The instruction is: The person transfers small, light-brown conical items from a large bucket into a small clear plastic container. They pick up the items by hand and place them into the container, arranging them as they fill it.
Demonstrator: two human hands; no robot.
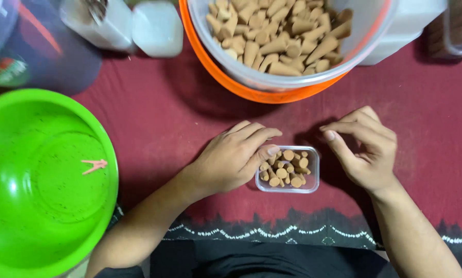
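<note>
Two hands flank your box (287,170) of cones: left hand (231,157) fingers touch its rim, right hand (367,149) curled empty beside.

small clear plastic box (287,169) of tan cones between hands; white containers (158,28) at top.

We see soft, even overhead light with gentle shadows beside the orange-rimmed bucket (251,87). Glare glints on the green bowl (14,185), and the upper corners blur slightly.
</note>
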